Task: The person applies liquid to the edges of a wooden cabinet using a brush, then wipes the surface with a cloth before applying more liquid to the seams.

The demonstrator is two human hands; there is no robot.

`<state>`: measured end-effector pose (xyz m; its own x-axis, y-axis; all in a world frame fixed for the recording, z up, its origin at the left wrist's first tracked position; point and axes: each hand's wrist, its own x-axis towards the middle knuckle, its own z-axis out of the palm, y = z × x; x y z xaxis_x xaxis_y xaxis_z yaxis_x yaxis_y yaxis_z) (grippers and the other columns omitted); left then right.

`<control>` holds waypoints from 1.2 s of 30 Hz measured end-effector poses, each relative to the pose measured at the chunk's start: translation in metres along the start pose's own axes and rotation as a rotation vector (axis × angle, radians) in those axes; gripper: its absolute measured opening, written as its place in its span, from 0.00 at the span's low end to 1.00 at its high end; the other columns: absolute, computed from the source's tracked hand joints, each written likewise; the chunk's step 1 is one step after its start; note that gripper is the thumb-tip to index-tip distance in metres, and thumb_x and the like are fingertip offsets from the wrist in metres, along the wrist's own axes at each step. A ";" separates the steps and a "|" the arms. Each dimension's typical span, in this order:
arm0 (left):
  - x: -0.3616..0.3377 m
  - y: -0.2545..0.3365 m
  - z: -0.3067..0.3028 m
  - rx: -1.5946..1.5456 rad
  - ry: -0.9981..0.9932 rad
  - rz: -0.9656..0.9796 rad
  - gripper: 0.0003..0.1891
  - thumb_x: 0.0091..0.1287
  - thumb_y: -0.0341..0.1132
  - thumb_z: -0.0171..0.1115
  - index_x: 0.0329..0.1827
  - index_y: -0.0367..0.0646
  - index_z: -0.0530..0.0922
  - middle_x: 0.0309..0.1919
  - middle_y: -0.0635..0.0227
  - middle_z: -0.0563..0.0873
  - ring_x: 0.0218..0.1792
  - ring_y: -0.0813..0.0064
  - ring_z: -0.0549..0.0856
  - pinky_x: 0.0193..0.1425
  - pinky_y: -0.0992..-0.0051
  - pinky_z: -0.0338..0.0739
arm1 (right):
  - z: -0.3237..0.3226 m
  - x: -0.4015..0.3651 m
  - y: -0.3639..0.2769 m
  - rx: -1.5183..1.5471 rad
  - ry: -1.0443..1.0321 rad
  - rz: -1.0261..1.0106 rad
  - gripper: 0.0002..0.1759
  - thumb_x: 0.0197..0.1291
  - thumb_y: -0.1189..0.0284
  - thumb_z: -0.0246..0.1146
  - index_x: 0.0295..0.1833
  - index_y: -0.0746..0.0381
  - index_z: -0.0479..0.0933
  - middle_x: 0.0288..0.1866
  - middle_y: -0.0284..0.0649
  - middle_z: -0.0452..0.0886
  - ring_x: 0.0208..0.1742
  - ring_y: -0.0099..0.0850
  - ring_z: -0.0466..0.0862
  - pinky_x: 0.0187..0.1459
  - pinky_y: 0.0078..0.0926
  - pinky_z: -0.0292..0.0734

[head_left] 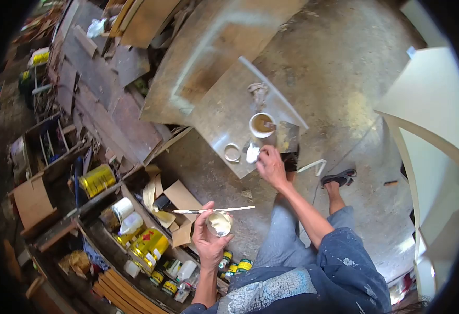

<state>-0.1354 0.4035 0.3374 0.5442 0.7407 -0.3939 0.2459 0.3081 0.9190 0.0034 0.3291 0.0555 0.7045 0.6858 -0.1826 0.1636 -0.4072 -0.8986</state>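
My left hand [211, 246] is wrapped round a small round cup [220, 224] with off-white paste in it. The same hand holds a thin paintbrush [234, 209] lying across the cup's far side. My right hand [271, 166] reaches down to a small white round container [252, 153] on the board, its fingers curled together at the edge. Whatever those fingers hold, if anything, is hidden. Beside that container stand a small round tub [232, 153] and a white bucket [262, 125] with brown liquid and a brush in it.
A crumpled rag [258, 93] and a long pale strip [274, 93] lie on the board [213, 112]. At left, a wooden shelf unit holds yellow cans [149, 246] and bottles. Stacked planks [104, 99] fill the upper left. Large white panels [428, 94] stand at right.
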 end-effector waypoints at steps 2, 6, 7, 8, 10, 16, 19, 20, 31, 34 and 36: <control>0.001 0.014 0.010 -0.010 -0.042 0.021 0.41 0.51 0.25 0.81 0.72 0.46 0.74 0.76 0.59 0.69 0.61 0.59 0.85 0.69 0.53 0.82 | -0.040 -0.028 -0.026 0.124 0.030 0.018 0.09 0.53 0.73 0.72 0.39 0.64 0.82 0.65 0.48 0.78 0.66 0.50 0.76 0.67 0.45 0.74; -0.001 0.047 0.034 -0.013 -0.145 0.075 0.42 0.52 0.27 0.82 0.73 0.47 0.73 0.77 0.59 0.68 0.62 0.61 0.85 0.69 0.54 0.82 | -0.126 -0.077 -0.055 0.502 0.031 0.134 0.11 0.57 0.73 0.73 0.34 0.64 0.75 0.61 0.46 0.83 0.64 0.42 0.81 0.65 0.37 0.76; -0.002 0.057 0.044 -0.001 -0.187 0.102 0.42 0.53 0.26 0.81 0.74 0.47 0.73 0.78 0.59 0.67 0.63 0.60 0.84 0.70 0.53 0.81 | -0.150 -0.086 -0.062 0.721 0.018 0.250 0.12 0.59 0.73 0.72 0.34 0.63 0.74 0.57 0.45 0.85 0.62 0.39 0.83 0.62 0.34 0.77; -0.003 0.066 0.055 -0.008 -0.206 0.120 0.41 0.52 0.26 0.80 0.72 0.46 0.74 0.77 0.58 0.68 0.63 0.61 0.84 0.69 0.55 0.82 | -0.174 -0.094 -0.070 0.946 -0.004 0.355 0.13 0.61 0.73 0.72 0.33 0.62 0.73 0.52 0.44 0.87 0.59 0.36 0.84 0.60 0.31 0.79; -0.006 0.085 0.076 -0.008 -0.260 0.149 0.39 0.53 0.24 0.79 0.71 0.44 0.75 0.76 0.57 0.69 0.63 0.61 0.84 0.69 0.57 0.82 | -0.212 -0.108 -0.073 1.066 0.119 0.409 0.10 0.66 0.78 0.69 0.36 0.61 0.73 0.40 0.38 0.85 0.53 0.30 0.88 0.53 0.28 0.82; -0.023 0.125 0.153 0.022 -0.451 0.194 0.38 0.54 0.21 0.74 0.72 0.44 0.75 0.77 0.57 0.67 0.67 0.61 0.81 0.71 0.55 0.80 | -0.348 -0.151 -0.111 1.426 0.432 0.324 0.09 0.69 0.80 0.66 0.50 0.61 0.74 0.42 0.38 0.84 0.43 0.28 0.88 0.46 0.27 0.88; -0.034 0.138 0.193 0.054 -0.511 0.233 0.38 0.56 0.22 0.74 0.73 0.44 0.73 0.78 0.59 0.68 0.67 0.63 0.80 0.71 0.54 0.80 | -0.388 -0.178 -0.097 1.431 0.522 0.269 0.12 0.70 0.79 0.67 0.56 0.64 0.78 0.45 0.39 0.85 0.42 0.24 0.87 0.42 0.20 0.86; -0.040 0.143 0.206 0.055 -0.532 0.237 0.38 0.58 0.23 0.76 0.74 0.44 0.73 0.78 0.59 0.68 0.66 0.63 0.82 0.71 0.54 0.81 | -0.398 -0.188 -0.094 1.415 0.541 0.278 0.11 0.70 0.79 0.66 0.56 0.64 0.78 0.46 0.39 0.85 0.42 0.24 0.86 0.42 0.20 0.85; -0.084 0.166 0.307 0.112 -0.636 0.249 0.35 0.66 0.25 0.71 0.77 0.43 0.69 0.78 0.63 0.69 0.64 0.62 0.83 0.73 0.55 0.80 | -0.446 -0.278 -0.080 1.467 0.659 0.280 0.09 0.68 0.74 0.72 0.51 0.62 0.83 0.43 0.34 0.87 0.38 0.21 0.85 0.41 0.21 0.84; -0.088 0.172 0.319 0.138 -0.648 0.244 0.34 0.67 0.25 0.70 0.77 0.43 0.69 0.78 0.64 0.69 0.64 0.62 0.83 0.73 0.55 0.80 | -0.456 -0.283 -0.086 1.429 0.684 0.299 0.09 0.68 0.76 0.71 0.51 0.63 0.83 0.42 0.35 0.88 0.37 0.21 0.86 0.42 0.21 0.84; -0.090 0.176 0.327 0.159 -0.635 0.233 0.34 0.66 0.24 0.70 0.76 0.43 0.70 0.78 0.64 0.70 0.63 0.63 0.84 0.73 0.56 0.80 | -0.454 -0.282 -0.081 1.358 0.644 0.318 0.09 0.68 0.78 0.70 0.52 0.63 0.82 0.42 0.35 0.88 0.38 0.22 0.87 0.42 0.21 0.84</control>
<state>0.1212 0.1955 0.5300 0.9491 0.2694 -0.1633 0.1538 0.0563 0.9865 0.1051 -0.1049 0.3611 0.8157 0.1647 -0.5546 -0.5280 0.6037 -0.5973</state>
